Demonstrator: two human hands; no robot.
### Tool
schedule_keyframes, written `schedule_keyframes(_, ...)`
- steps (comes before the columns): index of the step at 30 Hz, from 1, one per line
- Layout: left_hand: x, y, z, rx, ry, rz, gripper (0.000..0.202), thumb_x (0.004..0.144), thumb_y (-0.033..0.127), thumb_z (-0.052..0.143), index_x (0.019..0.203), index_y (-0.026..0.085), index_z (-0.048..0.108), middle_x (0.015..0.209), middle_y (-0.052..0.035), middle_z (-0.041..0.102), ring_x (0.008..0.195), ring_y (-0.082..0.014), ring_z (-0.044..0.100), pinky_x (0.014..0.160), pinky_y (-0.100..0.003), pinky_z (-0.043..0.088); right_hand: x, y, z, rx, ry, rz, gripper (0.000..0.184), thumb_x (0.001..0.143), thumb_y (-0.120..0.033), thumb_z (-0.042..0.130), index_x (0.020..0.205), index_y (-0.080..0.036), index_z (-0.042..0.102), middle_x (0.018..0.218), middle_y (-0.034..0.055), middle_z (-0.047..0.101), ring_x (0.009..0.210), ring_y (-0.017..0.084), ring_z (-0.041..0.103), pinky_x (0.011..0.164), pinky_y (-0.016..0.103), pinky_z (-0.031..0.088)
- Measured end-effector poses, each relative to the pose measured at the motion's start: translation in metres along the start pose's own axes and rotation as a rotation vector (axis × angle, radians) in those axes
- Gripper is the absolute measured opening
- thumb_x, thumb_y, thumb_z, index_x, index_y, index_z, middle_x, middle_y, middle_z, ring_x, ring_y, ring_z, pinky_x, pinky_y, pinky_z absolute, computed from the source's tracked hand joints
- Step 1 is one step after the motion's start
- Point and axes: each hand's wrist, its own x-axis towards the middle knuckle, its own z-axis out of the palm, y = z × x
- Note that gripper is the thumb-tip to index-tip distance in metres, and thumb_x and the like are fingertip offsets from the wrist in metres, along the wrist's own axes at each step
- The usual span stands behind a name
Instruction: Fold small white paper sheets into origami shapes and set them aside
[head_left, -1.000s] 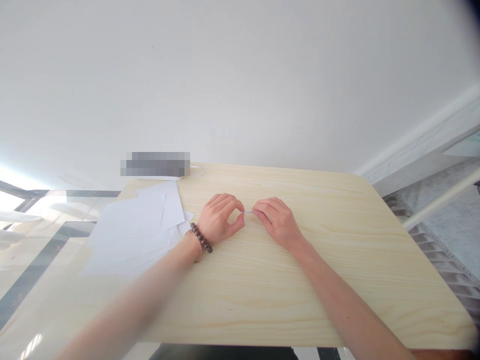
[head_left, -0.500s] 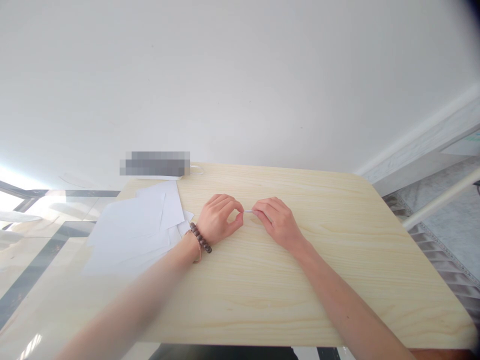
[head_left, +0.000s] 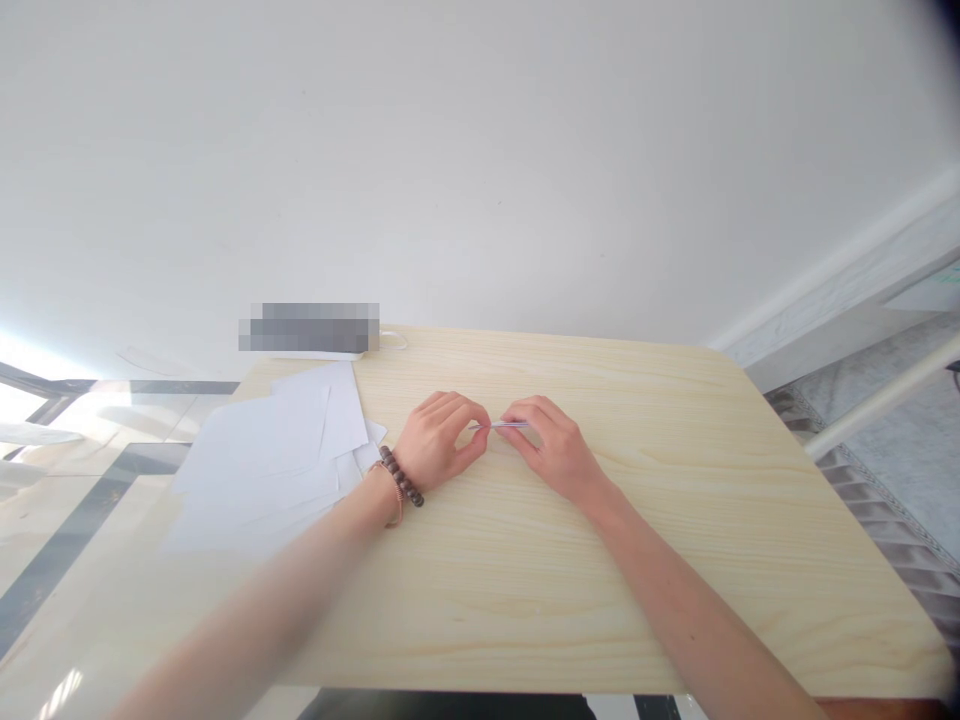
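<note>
Between my two hands runs a thin white strip (head_left: 513, 424), seen nearly edge-on and roughly level; it looks like paper, but its exact kind is unclear. My left hand (head_left: 437, 438), with dark beads (head_left: 401, 476) round the wrist, pinches it between thumb and index finger. A short end shows inside the loop of those fingers. My right hand (head_left: 555, 446) pinches the strip from the other side, a small gap away from the left fingertips. Both hands are over the middle of the wood-grain table (head_left: 525, 590).
Loose white paper sheets (head_left: 255, 450) overlap on the table's left side, close to my left wrist. Behind them is a blurred-out object (head_left: 311, 330) with a white cord (head_left: 395, 340). A white wall (head_left: 480, 180) rises behind the table. A pale bar (head_left: 885, 400) stands off the right edge.
The fingertips of both hands have come closer together. More of the strip shows inside the finger loops on both sides. The sheets have not moved.
</note>
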Motion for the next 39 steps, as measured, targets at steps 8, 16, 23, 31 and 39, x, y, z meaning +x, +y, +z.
schedule_keyframes(8, -0.0016, -0.0019, 0.0019, 0.0, -0.029, 0.038, 0.009, 0.077, 0.018, 0.05, 0.084, 0.018, 0.055, 0.08, -0.0028, 0.063, 0.078, -0.0153, 0.056, 0.073, -0.03, 0.042, 0.0007, -0.0008, -0.0003, -0.007, -0.027, -0.048, 0.009, 0.083, -0.02, 0.049, 0.086, -0.02, 0.058, 0.083, 0.0039, 0.062, 0.079, 0.015, 0.056, 0.076, 0.031, 0.046)
schedule_keyframes(16, -0.0016, -0.0023, 0.0029, 0.023, -0.024, 0.024, 0.007, 0.076, 0.017, 0.05, 0.081, 0.018, 0.055, 0.077, -0.0027, 0.062, 0.076, -0.0153, 0.056, 0.072, -0.03, 0.042, -0.0006, -0.0015, 0.0002, 0.008, -0.031, -0.009, 0.007, 0.083, -0.02, 0.049, 0.082, -0.019, 0.056, 0.082, 0.0037, 0.061, 0.079, 0.014, 0.056, 0.074, 0.029, 0.046)
schedule_keyframes(23, -0.0011, -0.0017, 0.003, 0.045, -0.005, 0.023, 0.006, 0.075, 0.015, 0.05, 0.078, 0.018, 0.055, 0.074, -0.0017, 0.062, 0.074, -0.0144, 0.056, 0.072, -0.029, 0.042, -0.0004, -0.0024, -0.0003, 0.063, -0.061, 0.007, 0.007, 0.084, -0.02, 0.048, 0.086, -0.019, 0.054, 0.084, 0.0037, 0.059, 0.081, 0.014, 0.056, 0.074, 0.027, 0.045)
schedule_keyframes(31, -0.0014, -0.0018, 0.0033, 0.037, -0.032, 0.016, 0.007, 0.076, 0.017, 0.049, 0.08, 0.018, 0.055, 0.076, -0.0021, 0.061, 0.075, -0.0144, 0.055, 0.072, -0.029, 0.041, -0.0006, -0.0012, -0.0018, 0.037, -0.082, 0.031, 0.007, 0.084, -0.023, 0.047, 0.082, -0.019, 0.053, 0.082, 0.0033, 0.059, 0.077, 0.013, 0.056, 0.072, 0.026, 0.044)
schedule_keyframes(39, -0.0019, -0.0028, 0.0042, 0.035, -0.039, 0.011, 0.006, 0.077, 0.017, 0.049, 0.078, 0.017, 0.055, 0.075, -0.002, 0.061, 0.073, -0.0139, 0.055, 0.072, -0.029, 0.041, -0.0006, -0.0005, -0.0008, 0.057, -0.071, 0.047, 0.006, 0.083, -0.023, 0.049, 0.082, -0.019, 0.053, 0.083, 0.0037, 0.059, 0.079, 0.014, 0.056, 0.073, 0.026, 0.044)
